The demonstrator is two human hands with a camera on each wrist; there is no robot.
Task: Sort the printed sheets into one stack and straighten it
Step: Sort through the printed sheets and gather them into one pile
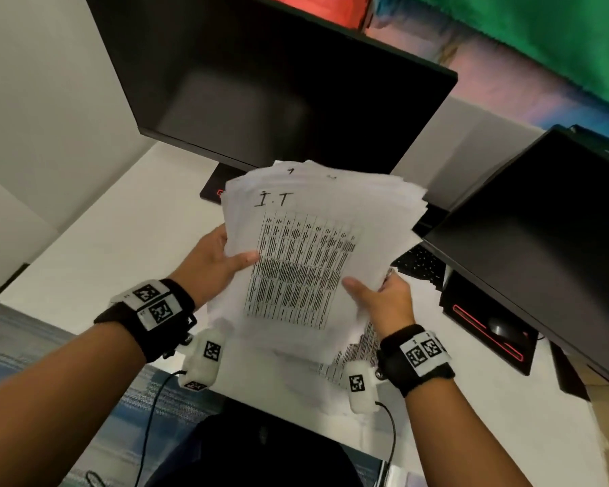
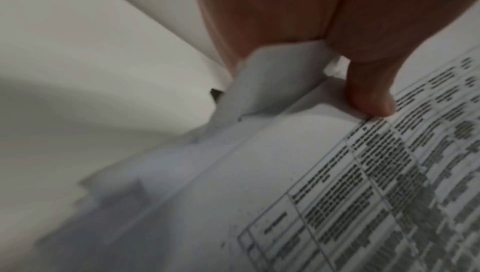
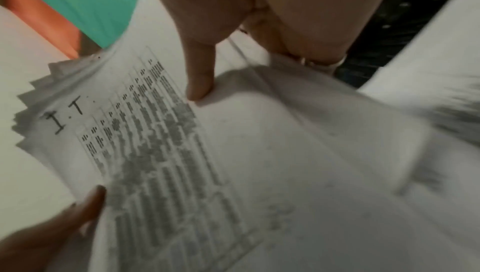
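2 hands: left hand and right hand. 1 uneven stack of printed sheets, sheet count unreadable. 2 dark monitors, one, another. 1 keyboard. 1 mouse.

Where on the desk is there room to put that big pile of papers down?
The white desk looks bare left of the left hand, in front of the big monitor. The right is crowded: loose sheets, keyboard, second monitor. Both hands hold the stack; the right hand grips low.

Head view bright, edges warped; wrist views dim, motion-blurred.
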